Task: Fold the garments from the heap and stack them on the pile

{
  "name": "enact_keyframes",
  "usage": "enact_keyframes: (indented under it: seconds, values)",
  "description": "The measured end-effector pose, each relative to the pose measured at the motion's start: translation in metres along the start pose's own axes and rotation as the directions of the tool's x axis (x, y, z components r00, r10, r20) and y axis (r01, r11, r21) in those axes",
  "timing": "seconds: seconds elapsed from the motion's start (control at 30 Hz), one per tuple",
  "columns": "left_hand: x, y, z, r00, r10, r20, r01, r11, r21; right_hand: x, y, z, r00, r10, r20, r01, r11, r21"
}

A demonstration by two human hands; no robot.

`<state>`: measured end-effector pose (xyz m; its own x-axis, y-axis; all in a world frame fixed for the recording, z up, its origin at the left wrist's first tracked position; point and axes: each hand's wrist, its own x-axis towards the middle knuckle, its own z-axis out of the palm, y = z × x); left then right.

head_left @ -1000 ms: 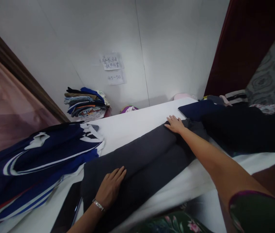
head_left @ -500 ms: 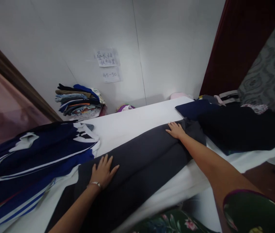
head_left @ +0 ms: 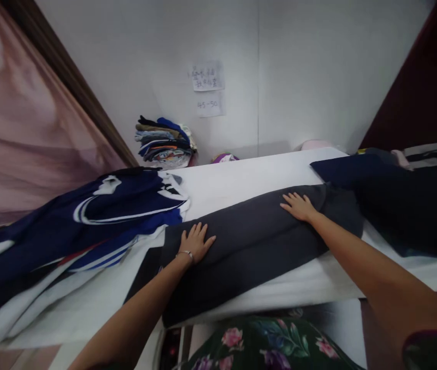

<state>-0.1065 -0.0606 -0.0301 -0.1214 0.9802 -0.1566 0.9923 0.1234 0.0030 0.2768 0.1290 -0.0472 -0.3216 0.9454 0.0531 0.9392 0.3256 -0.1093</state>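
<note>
Both our hands (head_left: 195, 243) (head_left: 300, 206) lay spread on the grey cloth (head_left: 249, 239); we judged uneven pushing could wrinkle it, or slide it off the near worktop (head_left: 222, 190) edge.

— What's the cloth (head_left: 249, 236) like?
— Plain dark grey, a long panel laid mostly flat.
— And where does it lie?
— On the white table (head_left: 237, 182), around 5 o'clock from mid-view, one end pointing between 8 and 9 o'clock, the other between 2 and 3.
— Is it smooth?
— A faint crease runs along its length, the 3 o'clock end is bunched, and the 7 o'clock corner reaches the table's near edge
</note>
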Motion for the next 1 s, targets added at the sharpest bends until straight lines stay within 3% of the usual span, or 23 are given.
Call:
enact_keyframes:
  seconds: [0.17,0.33,0.4,0.53,0.6,0.7,0.83,0.93,1.0]
  values:
    - [-0.003,0.001,0.001,1.0,0.0,-0.023,-0.002,0.997,-0.074,-0.019,-0.001,0.022,1.0,-0.01,-0.002,0.01,0.999,-0.039]
    - [-0.03,-0.007,-0.006,0.993,-0.088,-0.08,0.078,0.99,-0.113,-0.013,0.004,0.014,0.997,0.037,0.066,-0.039,0.999,0.023]
    - [-0.047,-0.015,-0.01,0.983,-0.135,-0.127,0.122,0.987,-0.104,-0.018,-0.001,0.012,0.998,0.049,0.039,-0.051,0.997,0.049]
    - [-0.081,-0.037,-0.016,0.93,-0.27,-0.249,0.239,0.96,-0.146,-0.041,-0.015,0.021,0.988,-0.122,-0.094,0.128,0.99,0.065]
    - [-0.093,-0.046,-0.015,0.905,-0.323,-0.277,0.27,0.939,-0.213,-0.052,-0.021,0.029,0.978,-0.191,-0.081,0.197,0.978,0.065]
    - [-0.111,-0.049,-0.009,0.878,-0.343,-0.334,0.247,0.922,-0.298,-0.059,-0.025,0.035,0.978,-0.195,-0.07,0.199,0.978,0.064]
    - [-0.13,-0.037,-0.002,0.863,-0.241,-0.445,0.109,0.947,-0.303,-0.066,-0.032,0.026,0.969,-0.202,-0.145,0.215,0.973,0.081]
    - [-0.134,-0.025,-0.002,0.884,-0.087,-0.46,-0.018,0.976,-0.218,-0.078,-0.041,0.017,0.91,-0.351,-0.222,0.376,0.923,0.084]
    - [-0.13,-0.021,-0.005,0.911,-0.024,-0.413,-0.041,0.988,-0.149,-0.087,-0.046,0.014,0.855,-0.476,-0.206,0.497,0.865,0.068]
